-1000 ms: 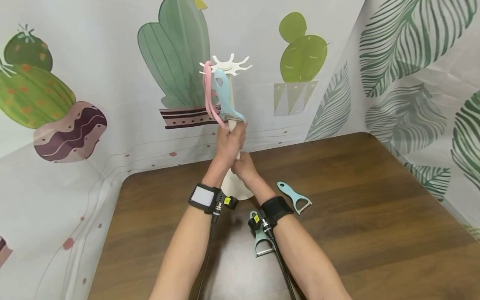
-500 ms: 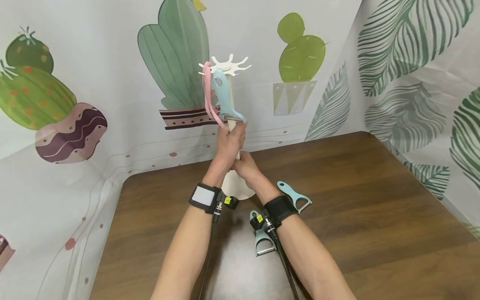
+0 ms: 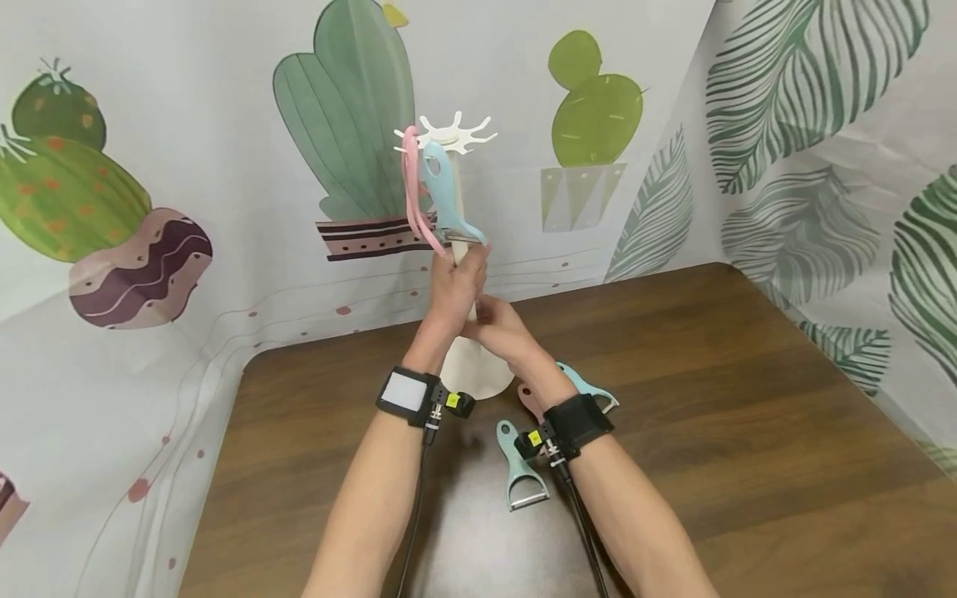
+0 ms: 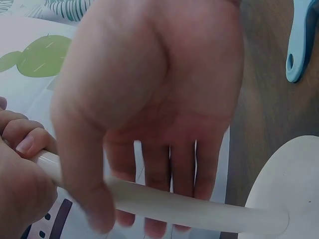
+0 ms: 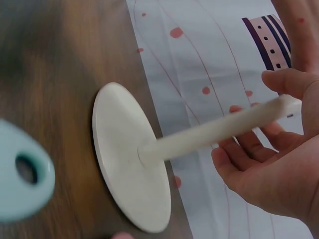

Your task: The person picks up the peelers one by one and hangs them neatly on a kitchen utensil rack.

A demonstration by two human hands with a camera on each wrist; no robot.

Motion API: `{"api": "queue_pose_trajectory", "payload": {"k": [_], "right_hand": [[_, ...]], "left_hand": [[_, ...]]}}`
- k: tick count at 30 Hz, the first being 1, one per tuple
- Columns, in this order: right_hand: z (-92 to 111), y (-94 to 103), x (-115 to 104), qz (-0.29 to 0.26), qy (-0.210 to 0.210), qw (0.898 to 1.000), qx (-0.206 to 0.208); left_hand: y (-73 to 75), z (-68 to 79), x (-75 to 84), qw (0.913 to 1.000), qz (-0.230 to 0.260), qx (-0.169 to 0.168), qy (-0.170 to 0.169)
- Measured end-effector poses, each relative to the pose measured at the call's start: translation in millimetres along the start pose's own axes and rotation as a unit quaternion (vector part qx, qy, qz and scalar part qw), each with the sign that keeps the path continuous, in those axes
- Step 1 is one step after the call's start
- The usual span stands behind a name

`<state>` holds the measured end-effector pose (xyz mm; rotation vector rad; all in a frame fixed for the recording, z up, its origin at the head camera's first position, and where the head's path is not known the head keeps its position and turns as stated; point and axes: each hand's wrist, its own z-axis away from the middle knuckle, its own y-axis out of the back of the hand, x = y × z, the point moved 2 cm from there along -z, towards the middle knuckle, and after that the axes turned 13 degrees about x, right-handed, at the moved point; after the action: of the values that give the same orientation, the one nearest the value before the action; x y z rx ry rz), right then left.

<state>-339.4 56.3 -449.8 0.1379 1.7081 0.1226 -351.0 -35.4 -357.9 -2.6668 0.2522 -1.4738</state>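
Observation:
A white stand [image 3: 474,370] with a round base, slim pole and ring of hooks [image 3: 449,135] stands on the table. My left hand [image 3: 454,291] grips the upper pole just beneath the hanging peelers. Below it is my right hand [image 3: 508,330], its fingers loosened: in the left wrist view that right hand [image 4: 154,74] has its thumb before the pole [image 4: 174,209] and straight fingers behind it. The right wrist view shows the right hand's [image 5: 274,174] fingers spread apart around the pole. From the hooks hang a light blue peeler [image 3: 443,183] and something pink [image 3: 413,183], likely peelers seen edge-on.
On the table [image 3: 673,357] lie a green peeler [image 3: 516,457], a blue peeler [image 3: 591,386] and a pink handle [image 3: 529,400], the latter two partly hidden by the right forearm. A cactus-printed cloth [image 3: 508,208] hangs close behind the stand.
My right hand has loosened from the lower pole, its wrist shifting right. The pink handle has come into view under the forearm. The left hand keeps its grip.

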Motion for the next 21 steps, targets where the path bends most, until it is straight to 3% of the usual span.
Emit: {"api": "queue_pose_trajectory", "payload": {"k": [4,12,21], "right_hand": [[3.6,8.2,0.4,0.035,0.016,0.999,0.002],[12.1,21.8,-2.9,0.075,0.044,0.996,0.019],[18.9,37.6,-5.0,0.139,0.082,0.986,0.029]], "left_hand": [[1.5,-0.2,-2.2,1.0000,-0.001,-0.001,0.003],[5.4,-4.3,-26.4,0.9999,-0.006,0.010,0.002],[5.4,-4.8,-26.9,0.9999,-0.015,0.007,0.000]]}}
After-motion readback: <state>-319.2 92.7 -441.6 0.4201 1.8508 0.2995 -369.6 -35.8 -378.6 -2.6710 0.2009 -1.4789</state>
